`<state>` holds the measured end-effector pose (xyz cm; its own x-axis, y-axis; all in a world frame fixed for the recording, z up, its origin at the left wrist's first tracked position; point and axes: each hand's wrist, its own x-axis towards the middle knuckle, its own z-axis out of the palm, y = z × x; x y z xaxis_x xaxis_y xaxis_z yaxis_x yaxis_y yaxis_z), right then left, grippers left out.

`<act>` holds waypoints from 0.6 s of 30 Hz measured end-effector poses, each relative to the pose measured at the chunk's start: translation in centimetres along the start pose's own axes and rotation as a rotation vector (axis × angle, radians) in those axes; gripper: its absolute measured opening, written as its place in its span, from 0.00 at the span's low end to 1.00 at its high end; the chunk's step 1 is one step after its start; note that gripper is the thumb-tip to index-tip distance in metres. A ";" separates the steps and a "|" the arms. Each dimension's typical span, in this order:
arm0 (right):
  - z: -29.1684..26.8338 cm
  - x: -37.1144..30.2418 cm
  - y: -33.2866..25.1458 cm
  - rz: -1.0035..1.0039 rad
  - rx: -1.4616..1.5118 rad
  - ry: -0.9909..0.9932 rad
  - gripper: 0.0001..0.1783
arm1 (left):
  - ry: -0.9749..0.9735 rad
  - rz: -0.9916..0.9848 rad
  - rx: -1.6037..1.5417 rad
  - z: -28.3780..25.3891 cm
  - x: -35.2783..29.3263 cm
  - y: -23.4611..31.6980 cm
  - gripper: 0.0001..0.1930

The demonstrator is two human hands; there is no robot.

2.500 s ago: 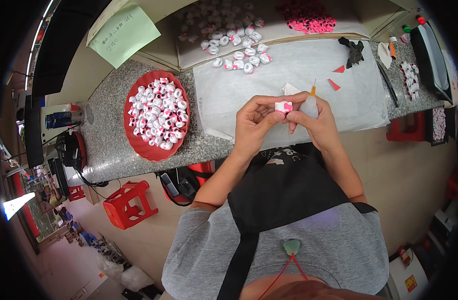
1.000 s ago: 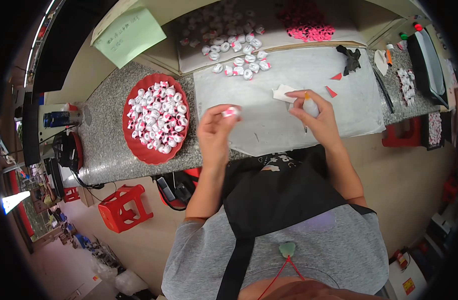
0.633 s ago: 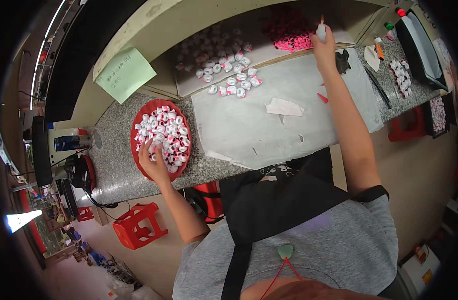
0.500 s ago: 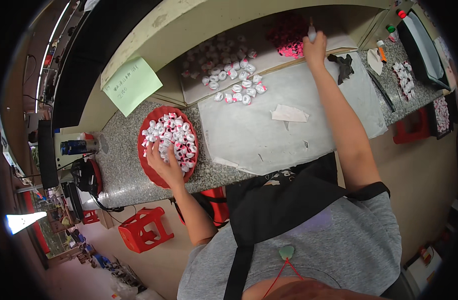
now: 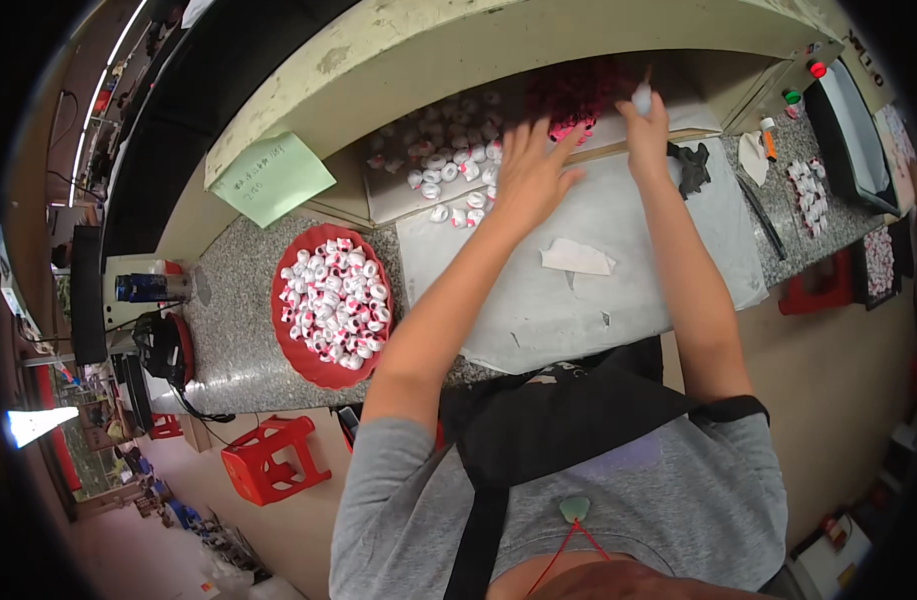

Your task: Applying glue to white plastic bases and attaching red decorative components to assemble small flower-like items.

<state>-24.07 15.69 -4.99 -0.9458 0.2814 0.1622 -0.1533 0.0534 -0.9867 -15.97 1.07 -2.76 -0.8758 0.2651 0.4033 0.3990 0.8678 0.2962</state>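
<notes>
My left hand reaches over the paper-covered worktop with its fingers spread; anything beneath the palm is hidden. Its fingertips are near a pile of small bright pink pieces inside the shaded recess. To its left lie several small white rounded pieces with pink marks, partly covered by the hand. Upright in my closed right hand is a small white squeeze bottle with a thin tip, just right of the pink pile. A red scalloped bowl on the left is heaped with similar white and pink pieces.
A white paper scrap lies on the pale sheet. Right of it are a crumpled dark cloth, a black strip and an orange-and-white tube. A green note hangs from the recess edge. Red stools stand below.
My left hand has left the red bowl and moved right and away from me, to beside the pink pile. The right hand still holds the bottle in about the same place.
</notes>
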 end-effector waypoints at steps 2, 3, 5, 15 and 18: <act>-1.1 -0.7 -0.1 0.087 0.149 -0.022 0.15 | -0.240 -0.152 -0.112 2.9 3.5 -0.4 0.29; -1.6 -1.3 -0.9 0.015 0.163 -0.082 0.15 | -0.227 -0.160 -0.114 4.3 5.0 -1.3 0.29; -2.0 -1.3 -1.6 -0.072 0.207 -0.164 0.14 | 0.083 0.101 0.091 7.3 6.9 -2.9 0.34; -2.3 2.2 -0.2 0.021 0.193 -0.431 0.10 | -0.101 -0.230 -0.017 7.0 12.4 0.4 0.30; -4.1 2.8 -1.9 -0.053 0.025 -0.477 0.11 | -0.317 -0.276 -0.148 6.0 13.6 -0.1 0.30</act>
<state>-25.23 20.30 -2.62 -0.9614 -0.1922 0.1970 -0.2066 0.0307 -0.9780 -29.57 7.10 -2.50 -0.9858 0.1676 0.0126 0.1525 0.8606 0.4860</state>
